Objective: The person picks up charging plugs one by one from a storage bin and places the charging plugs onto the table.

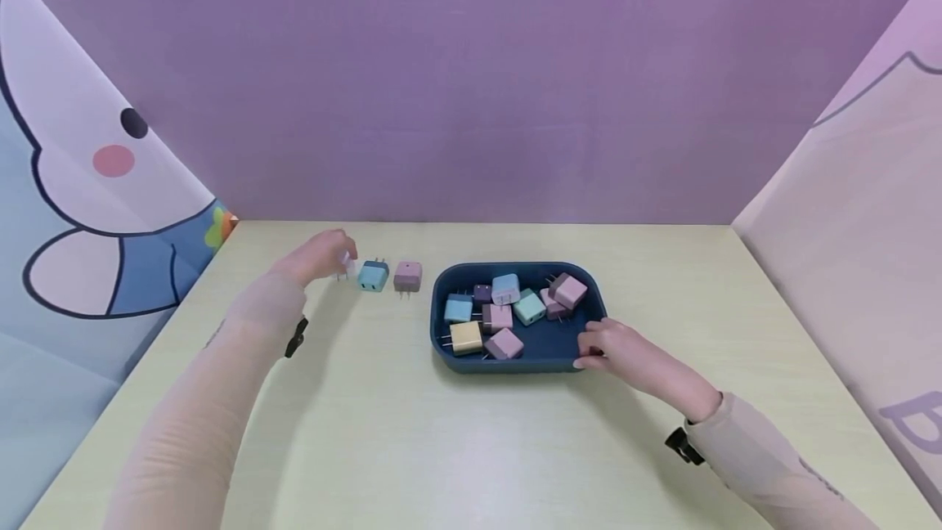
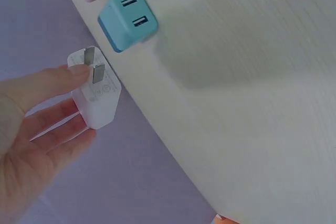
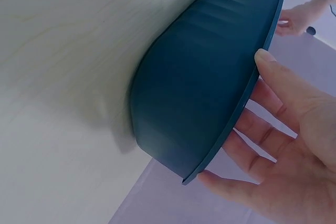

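My left hand point(image 1: 324, 256) pinches a white charger plug point(image 2: 98, 90) between thumb and fingers, its two metal prongs facing the wrist camera. Just right of it on the table stand a blue charger plug point(image 1: 373, 276) and a purple one point(image 1: 408, 276). In the head view my right hand point(image 1: 621, 352) is at the near right corner of a dark blue tray point(image 1: 515, 366). The right wrist view shows its thumb on the tray's rim point(image 3: 242, 98) and the other fingers reaching over to the inner side. Several charger plugs lie jumbled in the tray, among them a yellow one point(image 1: 466, 338).
The pale wooden table point(image 1: 471, 448) runs back to a purple backdrop point(image 1: 478, 88). Printed cartoon panels slope up along the left point(image 1: 81, 186) and right point(image 1: 868, 252) sides.
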Motion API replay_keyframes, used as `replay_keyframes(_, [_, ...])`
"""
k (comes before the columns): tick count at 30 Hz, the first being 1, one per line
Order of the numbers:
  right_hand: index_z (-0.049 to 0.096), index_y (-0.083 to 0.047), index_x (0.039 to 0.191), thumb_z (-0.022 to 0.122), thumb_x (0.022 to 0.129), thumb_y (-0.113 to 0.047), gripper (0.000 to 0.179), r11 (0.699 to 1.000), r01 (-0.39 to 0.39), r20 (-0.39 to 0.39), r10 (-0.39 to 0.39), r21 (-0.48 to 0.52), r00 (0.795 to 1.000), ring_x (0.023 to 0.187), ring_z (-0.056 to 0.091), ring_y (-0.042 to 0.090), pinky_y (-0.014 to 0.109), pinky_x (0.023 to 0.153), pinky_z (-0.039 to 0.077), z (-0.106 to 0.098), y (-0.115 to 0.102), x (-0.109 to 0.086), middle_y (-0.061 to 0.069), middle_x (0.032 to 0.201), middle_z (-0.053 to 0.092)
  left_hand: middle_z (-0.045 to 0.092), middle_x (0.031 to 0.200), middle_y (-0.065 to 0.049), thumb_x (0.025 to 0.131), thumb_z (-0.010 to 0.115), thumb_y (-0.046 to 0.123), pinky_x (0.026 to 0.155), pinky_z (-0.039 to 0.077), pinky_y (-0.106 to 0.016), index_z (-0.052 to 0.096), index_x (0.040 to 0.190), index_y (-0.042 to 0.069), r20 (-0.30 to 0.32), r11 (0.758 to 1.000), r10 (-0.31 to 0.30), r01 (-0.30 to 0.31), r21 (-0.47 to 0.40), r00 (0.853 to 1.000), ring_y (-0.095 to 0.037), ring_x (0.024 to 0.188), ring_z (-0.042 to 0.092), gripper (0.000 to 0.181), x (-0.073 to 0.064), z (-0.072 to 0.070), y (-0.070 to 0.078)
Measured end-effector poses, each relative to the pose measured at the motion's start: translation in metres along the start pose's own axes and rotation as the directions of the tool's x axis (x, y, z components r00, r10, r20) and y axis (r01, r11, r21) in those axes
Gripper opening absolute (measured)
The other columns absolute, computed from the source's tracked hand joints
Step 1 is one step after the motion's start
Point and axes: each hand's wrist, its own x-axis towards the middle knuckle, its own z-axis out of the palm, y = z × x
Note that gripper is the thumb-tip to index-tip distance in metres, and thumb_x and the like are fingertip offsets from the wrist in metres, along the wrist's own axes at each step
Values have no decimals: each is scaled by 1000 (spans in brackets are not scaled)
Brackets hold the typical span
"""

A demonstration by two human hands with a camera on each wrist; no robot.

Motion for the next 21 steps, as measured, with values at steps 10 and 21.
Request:
replay_keyframes(10, [54,-15,67,67,77,-15,16,1000,15,-9,-15,-5,1000,60,35,6,19,54,32,0,-1,-1,-10,64,38,59,96,-24,70,62,-14,83,44,-43,59,98,-11,3,999,31,-31,-12,1000,-37,91,55,28,2,11,-15])
replay_keyframes(21, [54,-15,67,67,77,-15,16,1000,18,-22,-18,-3,1000,60,35,6,19,54,32,1,-1,-3,-10,64,38,57,99,-26,73,57,-12,83,42,-47,58,97,-13,39,1000,2,-2,-22,999,-38,92,52,24,5,17,-24])
